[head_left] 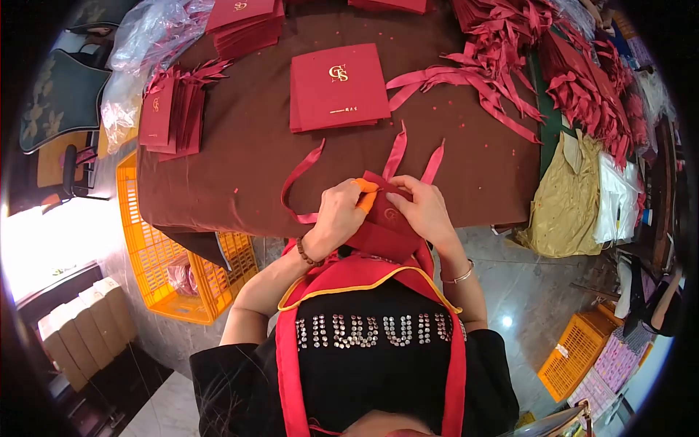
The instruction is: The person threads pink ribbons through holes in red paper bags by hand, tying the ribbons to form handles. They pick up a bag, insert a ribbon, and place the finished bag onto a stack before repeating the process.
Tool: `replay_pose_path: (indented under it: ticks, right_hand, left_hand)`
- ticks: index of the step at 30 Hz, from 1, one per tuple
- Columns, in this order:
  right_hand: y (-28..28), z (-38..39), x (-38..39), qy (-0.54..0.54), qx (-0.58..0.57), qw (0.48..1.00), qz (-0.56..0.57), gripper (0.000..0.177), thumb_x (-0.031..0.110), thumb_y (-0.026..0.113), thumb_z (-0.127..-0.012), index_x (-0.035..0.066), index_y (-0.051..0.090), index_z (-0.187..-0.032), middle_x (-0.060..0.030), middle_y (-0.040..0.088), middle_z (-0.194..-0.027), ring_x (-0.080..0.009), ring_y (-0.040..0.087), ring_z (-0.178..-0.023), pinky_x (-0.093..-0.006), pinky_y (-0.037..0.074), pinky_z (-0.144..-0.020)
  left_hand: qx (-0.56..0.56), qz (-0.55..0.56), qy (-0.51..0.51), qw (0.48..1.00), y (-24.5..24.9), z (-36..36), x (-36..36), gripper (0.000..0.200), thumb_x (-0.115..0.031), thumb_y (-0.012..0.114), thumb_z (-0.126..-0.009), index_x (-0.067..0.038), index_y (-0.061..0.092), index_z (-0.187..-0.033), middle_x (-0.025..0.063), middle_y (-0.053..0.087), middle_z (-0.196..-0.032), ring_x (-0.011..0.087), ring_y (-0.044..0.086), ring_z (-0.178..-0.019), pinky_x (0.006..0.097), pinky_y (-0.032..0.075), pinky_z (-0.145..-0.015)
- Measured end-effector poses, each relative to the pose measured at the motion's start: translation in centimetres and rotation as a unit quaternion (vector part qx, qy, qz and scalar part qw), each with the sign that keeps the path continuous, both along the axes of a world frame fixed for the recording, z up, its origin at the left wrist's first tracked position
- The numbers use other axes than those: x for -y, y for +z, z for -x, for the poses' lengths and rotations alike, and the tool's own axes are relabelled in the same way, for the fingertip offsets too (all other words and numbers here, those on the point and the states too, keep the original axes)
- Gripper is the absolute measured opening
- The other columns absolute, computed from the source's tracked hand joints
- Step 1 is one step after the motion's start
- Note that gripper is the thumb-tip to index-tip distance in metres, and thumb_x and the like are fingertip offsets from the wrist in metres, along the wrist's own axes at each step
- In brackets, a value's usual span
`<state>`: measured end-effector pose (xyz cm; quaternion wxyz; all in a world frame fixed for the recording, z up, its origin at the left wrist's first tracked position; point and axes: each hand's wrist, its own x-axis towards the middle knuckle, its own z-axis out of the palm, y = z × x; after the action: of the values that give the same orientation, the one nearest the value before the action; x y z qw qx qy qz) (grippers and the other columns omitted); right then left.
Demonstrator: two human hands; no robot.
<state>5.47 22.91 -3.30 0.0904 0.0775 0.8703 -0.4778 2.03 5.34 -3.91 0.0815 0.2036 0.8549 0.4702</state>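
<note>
Both my hands meet at the table's front edge on a small red paper bag (389, 213) with a faint gold logo. My left hand (341, 213), with orange covers on its fingertips, is closed, pinching the bag's upper edge. Opposite it, my right hand (424, 211) is closed too, thumb and fingers on the same edge. A red ribbon (296, 180) curls out to the left of my left hand. Two more ribbon ends, one a red ribbon tail (395, 151), stick up beyond my fingers. What lies exactly between the fingertips is hidden.
On the brown-covered table (240, 167) lie a stack of flat red bags (338, 84), ribboned bags (173, 116) at left and loose ribbons (502, 73) at right. Orange crates (175, 269) stand on the floor at left; a gold bag (564, 197) hangs at right.
</note>
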Motion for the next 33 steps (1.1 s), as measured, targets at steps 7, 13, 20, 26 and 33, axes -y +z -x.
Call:
replay_pose_path:
  ticks: [7,13,20,26,33]
  right_hand:
    - [0.2,-0.2,-0.2,-0.004,0.006,1.0,0.002,0.03,0.017,0.066,-0.08,0.0,0.062,-0.105,-0.0178,0.067,-0.089,-0.0263,0.066,-0.08,-0.0326,0.05,-0.071]
    - [-0.1,-0.2,-0.3,-0.013,0.003,1.0,0.023,0.03,0.016,0.066,-0.08,0.0,0.062,-0.105,-0.0173,0.067,-0.087,-0.0237,0.066,-0.077,-0.0316,0.05,-0.069]
    - [-0.1,-0.3,-0.2,-0.013,-0.001,1.0,0.023,0.03,0.015,0.066,-0.08,0.0,0.062,-0.105,-0.0175,0.067,-0.087,-0.023,0.066,-0.078,-0.031,0.05,-0.069]
    - [0.8,-0.5,0.2,-0.012,0.009,1.0,0.002,0.028,0.016,0.064,-0.081,0.002,0.063,-0.104,-0.0176,0.067,-0.09,-0.026,0.067,-0.084,-0.0327,0.051,-0.072]
    - [0.6,-1.5,0.8,-0.014,-0.06,0.998,-0.01,0.022,0.017,0.059,-0.08,0.008,0.064,-0.1,-0.0132,0.067,-0.079,-0.0317,0.063,-0.071,-0.041,0.049,-0.068]
  left_hand:
    - [-0.04,0.021,-0.021,0.999,0.0,0.2,-0.5,0.014,-0.002,0.063,-0.078,0.0,0.064,-0.092,0.0159,0.064,-0.081,0.0272,0.063,-0.067,0.0323,0.048,-0.058]
    - [-0.052,0.018,-0.031,0.998,0.0,0.2,-0.5,0.015,0.0,0.063,-0.077,0.0,0.064,-0.092,0.016,0.064,-0.081,0.0273,0.063,-0.066,0.0317,0.048,-0.057]
    - [-0.051,0.014,-0.035,0.998,-0.2,0.3,-0.5,0.016,0.0,0.063,-0.076,0.001,0.064,-0.092,0.0165,0.063,-0.082,0.0284,0.062,-0.067,0.0324,0.048,-0.058]
    - [-0.076,0.075,-0.073,0.992,0.4,0.5,-0.8,0.013,-0.001,0.062,-0.074,0.002,0.062,-0.087,0.0175,0.062,-0.08,0.0343,0.061,-0.069,0.038,0.049,-0.059]
    - [-0.176,0.162,-0.113,0.964,1.4,-0.5,-1.2,0.01,-0.005,0.062,-0.07,0.001,0.057,-0.076,0.0151,0.056,-0.072,0.0319,0.058,-0.067,0.0395,0.048,-0.059]
